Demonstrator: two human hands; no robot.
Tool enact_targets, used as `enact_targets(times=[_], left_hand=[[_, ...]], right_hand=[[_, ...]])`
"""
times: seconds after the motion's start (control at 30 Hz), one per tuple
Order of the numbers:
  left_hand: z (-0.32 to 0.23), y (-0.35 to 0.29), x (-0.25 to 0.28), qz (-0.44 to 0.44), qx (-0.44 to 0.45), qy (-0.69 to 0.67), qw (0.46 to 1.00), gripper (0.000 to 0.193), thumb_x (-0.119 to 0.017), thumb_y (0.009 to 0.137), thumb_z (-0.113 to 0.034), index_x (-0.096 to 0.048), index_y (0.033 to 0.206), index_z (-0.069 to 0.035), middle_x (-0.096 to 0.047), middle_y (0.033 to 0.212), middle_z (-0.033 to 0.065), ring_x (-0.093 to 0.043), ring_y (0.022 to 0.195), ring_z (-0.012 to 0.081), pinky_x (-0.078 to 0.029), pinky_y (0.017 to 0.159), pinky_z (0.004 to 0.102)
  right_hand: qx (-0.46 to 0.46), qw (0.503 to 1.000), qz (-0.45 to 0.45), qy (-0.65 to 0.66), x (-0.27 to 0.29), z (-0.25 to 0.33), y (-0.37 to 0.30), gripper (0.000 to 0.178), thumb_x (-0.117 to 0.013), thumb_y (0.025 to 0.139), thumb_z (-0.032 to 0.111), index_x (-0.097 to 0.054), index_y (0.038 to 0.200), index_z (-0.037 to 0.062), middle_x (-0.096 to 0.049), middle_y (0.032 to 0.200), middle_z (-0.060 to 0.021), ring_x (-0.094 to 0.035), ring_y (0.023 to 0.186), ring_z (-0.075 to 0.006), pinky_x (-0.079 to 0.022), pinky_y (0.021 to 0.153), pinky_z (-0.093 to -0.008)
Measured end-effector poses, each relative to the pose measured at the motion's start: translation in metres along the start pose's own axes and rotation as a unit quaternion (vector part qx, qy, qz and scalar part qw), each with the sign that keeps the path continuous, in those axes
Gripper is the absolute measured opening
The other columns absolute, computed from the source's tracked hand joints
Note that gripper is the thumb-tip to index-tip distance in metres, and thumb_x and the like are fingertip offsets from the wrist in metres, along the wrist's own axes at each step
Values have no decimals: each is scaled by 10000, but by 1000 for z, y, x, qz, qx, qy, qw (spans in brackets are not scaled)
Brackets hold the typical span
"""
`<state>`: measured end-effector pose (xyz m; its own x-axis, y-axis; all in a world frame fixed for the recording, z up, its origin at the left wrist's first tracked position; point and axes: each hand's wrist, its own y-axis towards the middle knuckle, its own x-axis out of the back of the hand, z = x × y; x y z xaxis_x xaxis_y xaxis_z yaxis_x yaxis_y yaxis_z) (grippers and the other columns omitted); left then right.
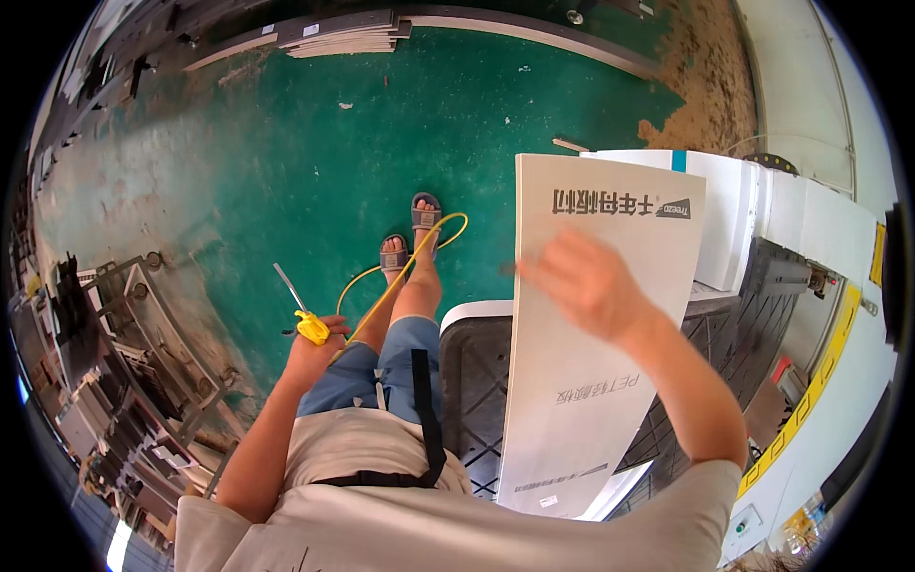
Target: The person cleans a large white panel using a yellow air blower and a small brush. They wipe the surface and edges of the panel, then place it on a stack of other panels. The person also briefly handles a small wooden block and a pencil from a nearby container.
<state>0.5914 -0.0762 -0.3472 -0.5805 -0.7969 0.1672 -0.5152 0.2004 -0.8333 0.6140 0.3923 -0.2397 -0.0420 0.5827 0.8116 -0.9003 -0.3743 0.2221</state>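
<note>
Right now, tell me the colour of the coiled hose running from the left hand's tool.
Yellow hose, seen in the head view, trailing from the left hand.

This is a workshop or small factory floor, most likely one that cuts or finishes board material. The worn green painted floor [315, 143] is scuffed bare in patches and strewn with scraps, flat grey panels [343, 33] lie stacked at its far edge, and metal frames and offcuts [143, 362] crowd the left side. A long white board [591, 324] rests on a dark gridded machine table [477, 381], with what seems to be yellow-and-black hazard striping [820, 381] along the machine on the right.
</note>
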Motion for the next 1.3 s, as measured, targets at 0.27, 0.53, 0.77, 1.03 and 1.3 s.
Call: enact_targets(times=[0.27, 0.53, 0.77, 1.03, 1.3], left_hand=[[-41, 21, 16, -32, 13, 1, 999, 408, -614, 910, -89, -637, 1308, 1, -744, 1102, 76, -671, 840, 112, -465, 610, 250], [-264, 78, -23, -2, -177, 189, 966, 321, -660, 1002, -245, -691, 1268, -67, -732, 1004, 18, -589, 702, 86, -470, 591, 258], [-481, 106, -167, 343, -257, 562, 708, 479, -747, 896, -501, -749, 1165, -104, -734, 1033, 102, -653, 895, 192, -504, 772, 331], [-449, 163, -250, 501, -205, 548, 638, 511, -807, 845, -480, -743, 1116, -52, -732, 1013, 105, -675, 899, 243, -531, 751, 378], [-459, 155, -236, 611, -161, 475, 612, 401, -824, 875, -345, -765, 1141, -51, -749, 1009, 49, -671, 877, 153, -458, 741, 325]], right_hand=[[-91, 990, -102, -32, 14, -43, 51, 128, -719, 788, 10, -716, 917, 17, -551, 819, -69, -593, 823, -256, -526, 683, -377], [-88, 990, -105, -40, 6, -50, 64, 116, -754, 794, -5, -717, 903, 5, -549, 831, -74, -587, 812, -259, -508, 659, -377], [-98, 988, -105, -58, -1, -45, 63, 158, -746, 769, -15, -720, 921, 21, -570, 872, -76, -608, 857, -264, -520, 691, -364], [-73, 988, -129, -35, -7, -57, 69, 233, -736, 702, 6, -701, 929, 42, -594, 924, -81, -624, 911, -276, -535, 780, -383], [3, 1000, -5, 30, -2, -39, 38, 147, -714, 727, 114, -658, 853, 64, -574, 899, -44, -623, 911, -232, -539, 754, -354]])
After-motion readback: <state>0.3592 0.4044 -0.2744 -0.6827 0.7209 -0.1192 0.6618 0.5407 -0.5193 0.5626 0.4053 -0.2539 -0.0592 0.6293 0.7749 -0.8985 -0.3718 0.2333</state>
